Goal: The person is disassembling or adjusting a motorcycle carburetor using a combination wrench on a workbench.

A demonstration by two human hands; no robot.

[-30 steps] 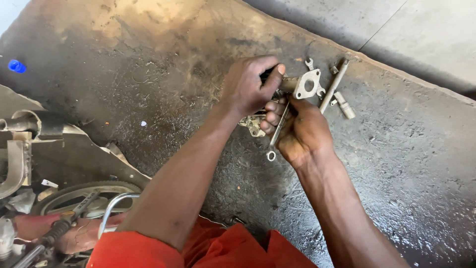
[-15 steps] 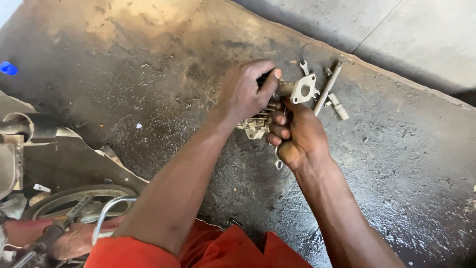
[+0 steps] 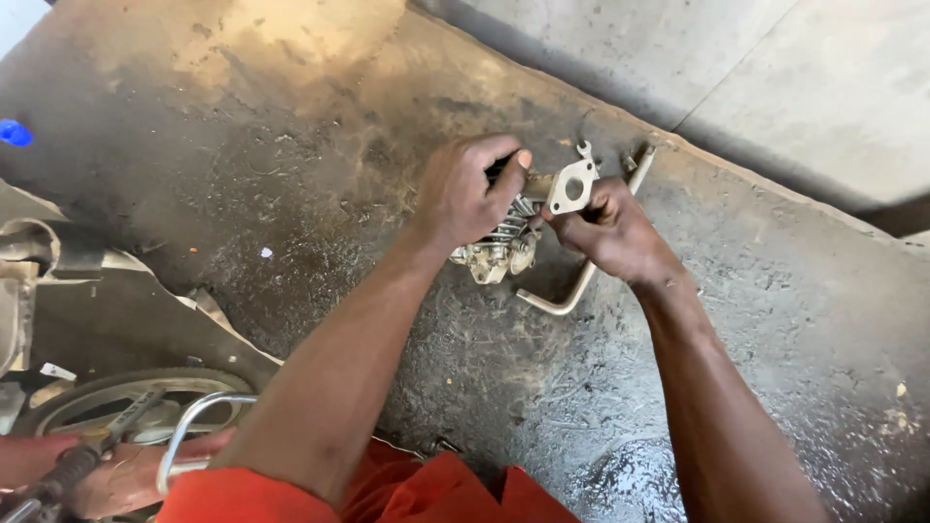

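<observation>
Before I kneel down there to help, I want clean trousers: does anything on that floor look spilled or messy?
Yes. The concrete floor is dark with oily stains around the small metal engine part that the left hand and right hand hold, and a wet-looking sheen shows near the lower right. A bent metal rod lies loose.

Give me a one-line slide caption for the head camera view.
Left hand and right hand grip a small metal engine part over an oily concrete floor.
</observation>
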